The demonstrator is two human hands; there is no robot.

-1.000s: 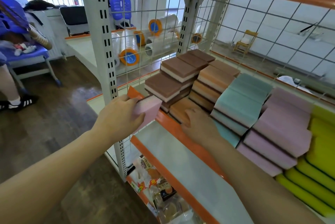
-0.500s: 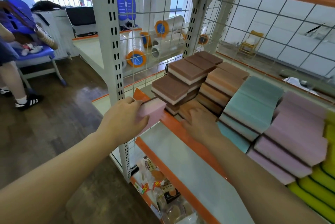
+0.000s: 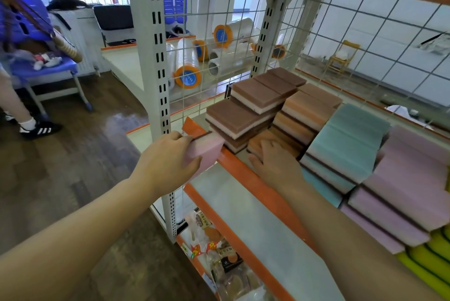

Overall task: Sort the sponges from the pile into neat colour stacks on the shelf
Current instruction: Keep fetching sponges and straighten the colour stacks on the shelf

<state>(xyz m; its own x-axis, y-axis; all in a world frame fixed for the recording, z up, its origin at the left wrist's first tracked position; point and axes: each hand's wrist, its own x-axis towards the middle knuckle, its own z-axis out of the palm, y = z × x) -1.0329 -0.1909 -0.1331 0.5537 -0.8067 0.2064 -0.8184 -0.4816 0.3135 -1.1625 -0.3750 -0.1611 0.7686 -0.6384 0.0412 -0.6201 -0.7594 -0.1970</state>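
Note:
My left hand (image 3: 168,158) grips a pink sponge (image 3: 207,152) just in front of the shelf's orange front edge (image 3: 246,166), at its left end. My right hand (image 3: 275,164) rests flat, fingers straight, on a low orange sponge (image 3: 261,141) on the shelf. Behind it, the sponges stand in colour stacks: dark brown (image 3: 243,113), orange (image 3: 304,110), teal (image 3: 345,139), pink (image 3: 404,178) and yellow-green (image 3: 433,259) at the far right.
A white perforated upright post (image 3: 155,61) and wire grid panel (image 3: 219,39) bound the shelf's left end. Rolls of plastic film (image 3: 187,66) lie beyond the grid. A lower shelf holds packaged snacks (image 3: 224,259). A person by a blue chair (image 3: 36,57) stands far left.
The view has shifted slightly, so the shelf appears farther right. Both hands keep their places: the left still holds the pink sponge, the right still lies on the orange sponge.

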